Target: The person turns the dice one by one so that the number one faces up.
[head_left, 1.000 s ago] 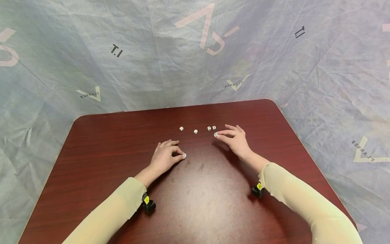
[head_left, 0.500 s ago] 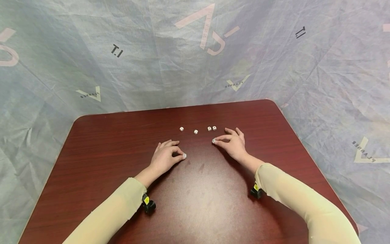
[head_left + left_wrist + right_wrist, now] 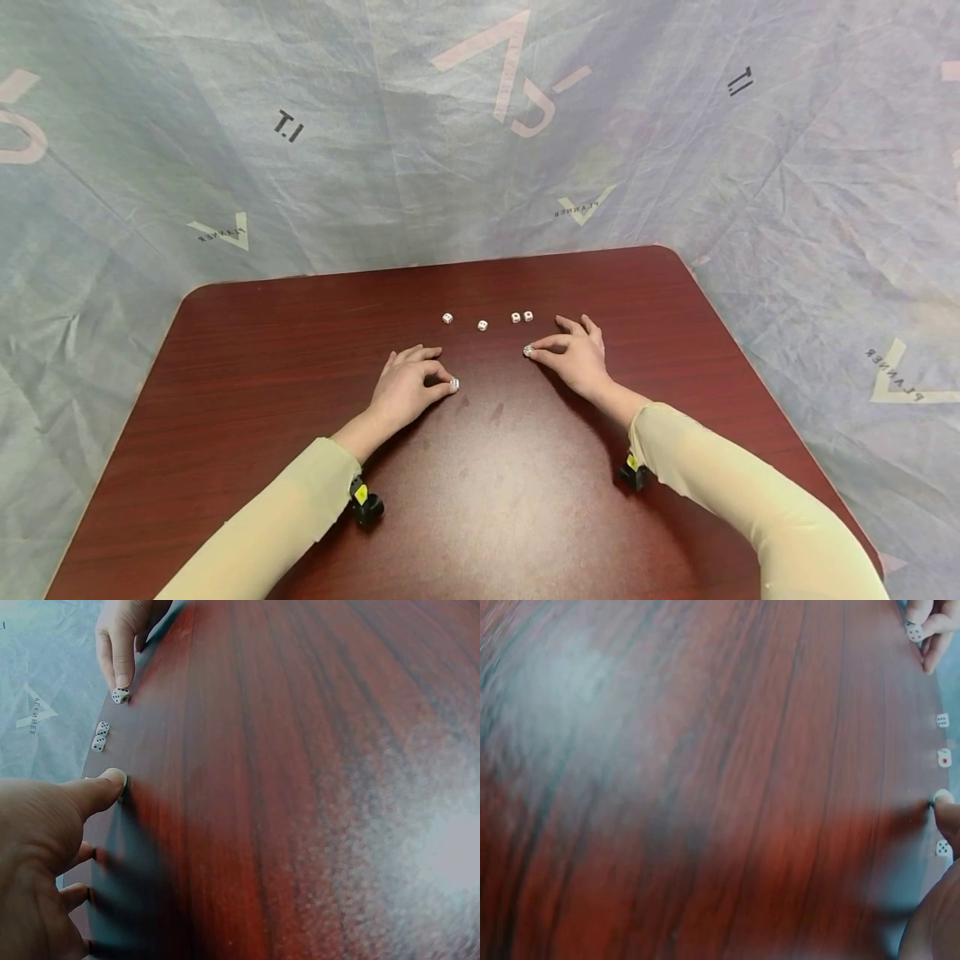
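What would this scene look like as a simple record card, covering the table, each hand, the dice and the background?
Table: reddish-brown, wood-grained
Left hand: pinches the first white die between thumb and finger
Right hand: pinches the second white die, which is farther right and slightly farther from the person
Loose dice: four, white, beyond the two held ones; the rightmost two sit close together
Sleeves: pale, on both arms
Backdrop: greyish cloth with printed lettering
Unclear: whether the held dice touch the table
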Action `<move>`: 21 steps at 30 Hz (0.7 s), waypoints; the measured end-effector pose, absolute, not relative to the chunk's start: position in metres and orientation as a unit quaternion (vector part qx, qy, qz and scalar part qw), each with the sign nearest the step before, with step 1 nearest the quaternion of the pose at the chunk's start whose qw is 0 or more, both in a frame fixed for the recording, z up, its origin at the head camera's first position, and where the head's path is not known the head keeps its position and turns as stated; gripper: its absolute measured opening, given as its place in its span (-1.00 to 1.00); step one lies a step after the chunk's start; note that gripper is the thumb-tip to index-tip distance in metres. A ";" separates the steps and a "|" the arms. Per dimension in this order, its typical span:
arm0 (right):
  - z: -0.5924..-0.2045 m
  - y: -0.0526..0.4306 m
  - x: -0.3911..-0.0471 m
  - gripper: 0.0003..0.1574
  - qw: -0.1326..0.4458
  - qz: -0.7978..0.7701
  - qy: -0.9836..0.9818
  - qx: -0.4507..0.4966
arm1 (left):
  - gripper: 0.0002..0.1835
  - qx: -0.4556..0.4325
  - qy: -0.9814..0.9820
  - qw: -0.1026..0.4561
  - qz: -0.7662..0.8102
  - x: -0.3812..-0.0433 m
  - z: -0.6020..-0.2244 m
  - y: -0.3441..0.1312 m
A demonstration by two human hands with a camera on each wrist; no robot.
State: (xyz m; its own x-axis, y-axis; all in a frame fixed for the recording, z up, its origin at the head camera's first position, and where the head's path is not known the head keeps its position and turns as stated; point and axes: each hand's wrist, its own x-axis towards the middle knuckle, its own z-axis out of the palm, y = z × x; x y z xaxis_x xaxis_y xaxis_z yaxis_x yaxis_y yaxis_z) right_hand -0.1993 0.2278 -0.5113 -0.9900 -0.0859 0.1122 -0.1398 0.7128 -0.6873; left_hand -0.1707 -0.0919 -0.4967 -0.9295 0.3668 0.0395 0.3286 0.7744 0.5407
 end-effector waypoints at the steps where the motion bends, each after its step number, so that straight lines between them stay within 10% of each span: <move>1: -0.511 0.229 -0.199 -0.83 0.034 0.373 -0.925 0.062 | -0.90 0.184 0.941 0.035 0.281 -0.170 -0.497 -0.092; 21: -0.511 0.237 -0.198 -0.84 0.038 0.355 -0.930 0.085 | -0.90 0.186 0.941 0.037 0.279 -0.170 -0.496 -0.092</move>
